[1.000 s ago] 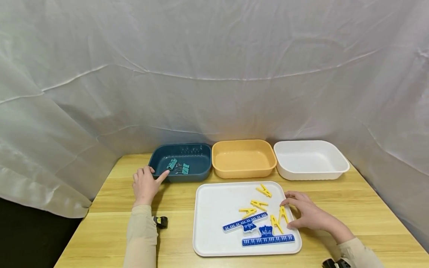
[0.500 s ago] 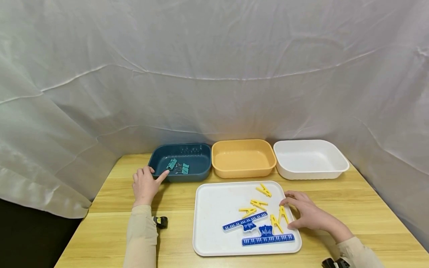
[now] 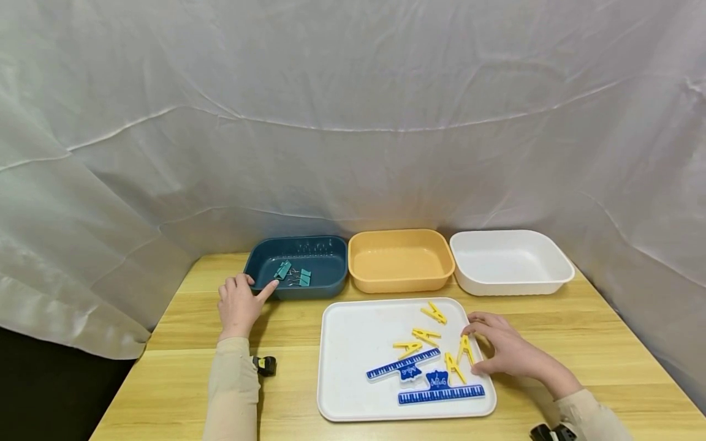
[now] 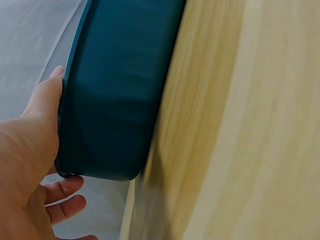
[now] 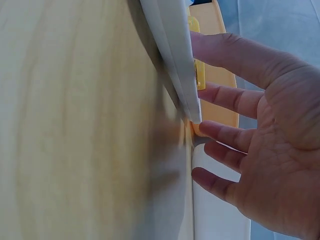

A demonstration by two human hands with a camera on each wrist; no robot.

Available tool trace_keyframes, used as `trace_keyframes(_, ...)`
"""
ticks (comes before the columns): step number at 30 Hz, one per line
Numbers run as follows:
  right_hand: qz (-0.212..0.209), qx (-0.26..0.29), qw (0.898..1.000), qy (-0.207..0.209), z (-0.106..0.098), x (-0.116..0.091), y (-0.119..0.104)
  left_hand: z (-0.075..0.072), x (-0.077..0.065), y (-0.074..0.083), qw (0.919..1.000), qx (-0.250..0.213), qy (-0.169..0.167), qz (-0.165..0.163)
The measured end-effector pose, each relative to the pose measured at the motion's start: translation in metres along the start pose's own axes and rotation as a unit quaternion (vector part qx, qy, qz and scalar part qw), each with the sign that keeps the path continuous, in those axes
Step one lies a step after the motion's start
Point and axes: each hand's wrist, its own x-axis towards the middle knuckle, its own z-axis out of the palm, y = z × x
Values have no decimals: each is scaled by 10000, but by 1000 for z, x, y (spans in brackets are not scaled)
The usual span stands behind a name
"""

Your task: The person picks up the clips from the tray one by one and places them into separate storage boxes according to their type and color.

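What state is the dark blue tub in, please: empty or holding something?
Holding something: in the head view, teal binder clips lie on the floor of the dark blue tub.

Wrinkled pale-gray fabric drape [image 3: 386, 177] covers the back and both sides, with a long crease [image 3: 353, 129] running across. Light wood-grain tabletop [image 3: 171, 386] below, black area [image 3: 44, 398] lower left. Diffuse light, soft sheen on drape's left side.

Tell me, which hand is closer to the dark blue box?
The left hand. It touches the dark blue box at its near left corner. The right hand is farther right, at a yellow clip on the white tray.
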Motion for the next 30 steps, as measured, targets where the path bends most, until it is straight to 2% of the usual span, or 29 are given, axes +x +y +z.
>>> trace_keyframes(19, -197, -152, 9985, 495, -10, 3, 0, -1, 0, 1, 10000, -17, 62, 51)
trace_keyframes(30, -359, -358, 9966, 643, -14, 14, -3, -1, 0, 1, 9999, -21, 99, 42)
